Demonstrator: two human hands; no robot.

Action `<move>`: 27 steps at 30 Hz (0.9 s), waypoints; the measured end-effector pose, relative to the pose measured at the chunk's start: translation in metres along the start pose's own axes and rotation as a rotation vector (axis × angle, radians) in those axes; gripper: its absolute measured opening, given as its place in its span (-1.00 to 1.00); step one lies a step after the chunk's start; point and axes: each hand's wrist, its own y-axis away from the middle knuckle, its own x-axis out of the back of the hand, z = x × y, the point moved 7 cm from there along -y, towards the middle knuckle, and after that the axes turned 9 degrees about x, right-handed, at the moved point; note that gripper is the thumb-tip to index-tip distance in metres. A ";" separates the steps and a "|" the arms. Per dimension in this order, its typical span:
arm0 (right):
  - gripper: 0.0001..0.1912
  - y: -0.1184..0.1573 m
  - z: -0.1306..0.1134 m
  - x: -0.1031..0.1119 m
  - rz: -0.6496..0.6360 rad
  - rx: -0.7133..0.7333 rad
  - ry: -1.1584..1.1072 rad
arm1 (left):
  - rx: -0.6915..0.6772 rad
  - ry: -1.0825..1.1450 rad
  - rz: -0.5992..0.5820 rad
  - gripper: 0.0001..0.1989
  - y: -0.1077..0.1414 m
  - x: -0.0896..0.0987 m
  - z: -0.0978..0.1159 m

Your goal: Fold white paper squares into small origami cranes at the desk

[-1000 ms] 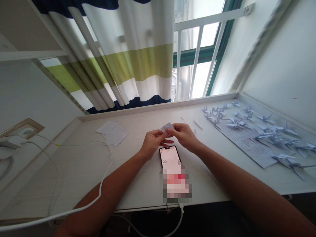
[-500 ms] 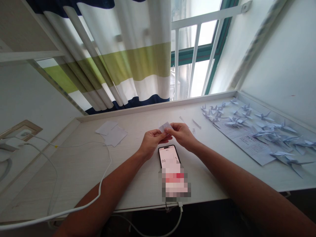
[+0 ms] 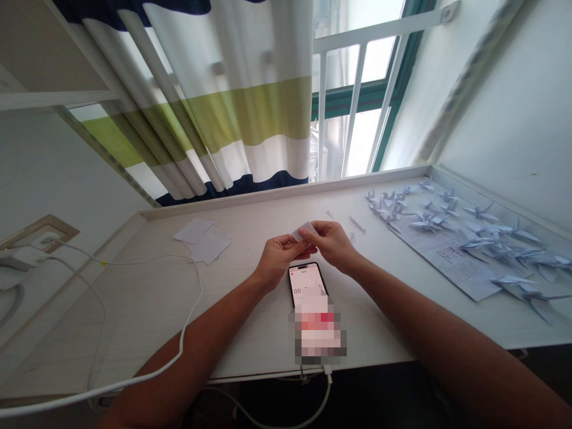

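A small folded piece of white paper (image 3: 302, 230) is pinched between both hands above the middle of the desk. My left hand (image 3: 277, 257) is closed on its left and lower edge. With thumb and fingers, my right hand (image 3: 331, 243) grips its right side. The fingers hide part of the paper, so its exact fold does not show. Just below the hands lies a phone (image 3: 308, 279) with a lit timer screen, its lower half blurred out.
Loose paper squares (image 3: 210, 244) lie at the left, thin paper strips (image 3: 357, 224) beyond my right hand. Several folded paper cranes (image 3: 429, 221) stand on and around a printed sheet (image 3: 447, 259) at the right. A white cable (image 3: 190, 310) crosses over my left forearm.
The paper has tilted and shows a narrower face, with my fingers shifted slightly on it. Both hands stay in nearly the same place; the view has moved a little.
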 end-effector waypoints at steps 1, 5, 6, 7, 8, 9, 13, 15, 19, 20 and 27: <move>-0.62 0.000 0.000 0.000 0.000 -0.004 -0.002 | -0.004 -0.002 -0.004 -0.58 0.000 0.000 0.000; -0.64 0.000 0.000 0.000 0.002 -0.021 -0.020 | -0.010 -0.010 -0.015 -0.60 0.001 -0.002 0.001; -0.65 0.000 0.000 0.000 0.004 -0.023 -0.023 | -0.006 -0.009 -0.015 -0.60 0.001 -0.002 0.000; -0.66 0.000 -0.001 0.000 0.009 -0.025 -0.023 | -0.003 -0.007 -0.016 -0.61 0.001 -0.003 0.000; -0.67 0.000 0.000 0.000 0.014 -0.030 -0.022 | 0.001 -0.005 -0.018 -0.62 0.001 -0.003 -0.001; -0.68 0.001 0.000 0.001 0.019 -0.038 -0.018 | 0.003 -0.003 -0.020 -0.62 0.001 -0.004 -0.002; -0.66 0.001 0.000 0.002 0.022 -0.063 -0.009 | 0.018 0.009 -0.027 -0.61 0.000 -0.005 -0.004; -0.62 0.000 -0.003 0.002 0.010 -0.044 -0.032 | 0.018 0.020 -0.013 -0.58 0.000 -0.004 -0.003; -0.56 -0.001 -0.004 0.004 0.033 -0.029 -0.108 | 0.014 0.030 0.027 -0.60 0.000 -0.001 0.001; -0.56 -0.002 -0.004 0.005 0.051 -0.031 -0.117 | 0.015 0.033 0.035 -0.61 0.000 0.000 0.002; -0.69 -0.001 0.000 0.002 0.014 -0.033 -0.074 | 0.010 0.047 0.047 -0.59 -0.001 0.003 0.001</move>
